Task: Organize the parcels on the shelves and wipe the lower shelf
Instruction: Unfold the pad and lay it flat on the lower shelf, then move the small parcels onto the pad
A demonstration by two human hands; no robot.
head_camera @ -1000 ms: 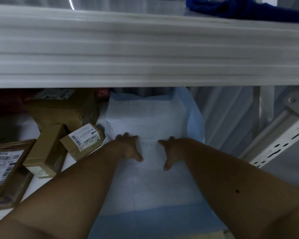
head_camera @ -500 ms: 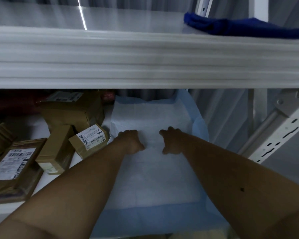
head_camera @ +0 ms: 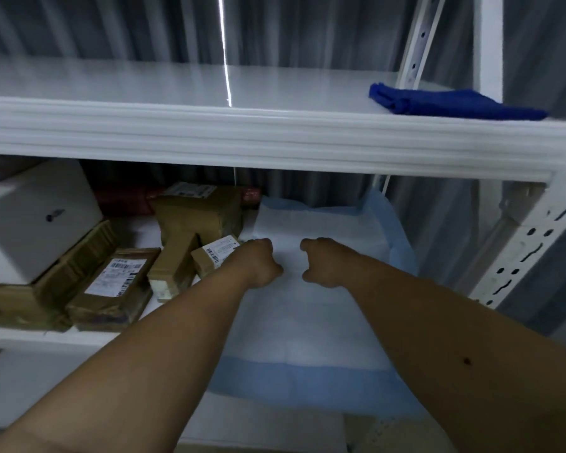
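Observation:
A white absorbent pad with blue borders (head_camera: pixel 307 322) lies spread over the right half of the lower shelf (head_camera: pixel 46 336). My left hand (head_camera: pixel 260 263) and my right hand (head_camera: pixel 324 264) rest on its middle, a short gap between them, fingers curled into fists. I cannot tell whether they pinch the pad. Left of the pad stand brown parcels: a small labelled box (head_camera: pixel 209 256) touching my left wrist, a larger taped box (head_camera: pixel 203 210) behind it, a narrow box (head_camera: pixel 174 266) and a flat labelled parcel (head_camera: pixel 111 289). A folded dark blue cloth (head_camera: pixel 451 104) lies on the upper shelf (head_camera: pixel 275 138), far right.
A white carton (head_camera: pixel 30 220) sits on a flat brown box at the far left. A dark red wrapped item (head_camera: pixel 125 197) lies at the back. The slotted white upright (head_camera: pixel 520 243) bounds the shelf on the right, with grey corrugated wall behind.
My fingers, spread flat on the pad a second ago, have curled into fists. The view has risen, showing the top of the upper shelf and the whole blue cloth.

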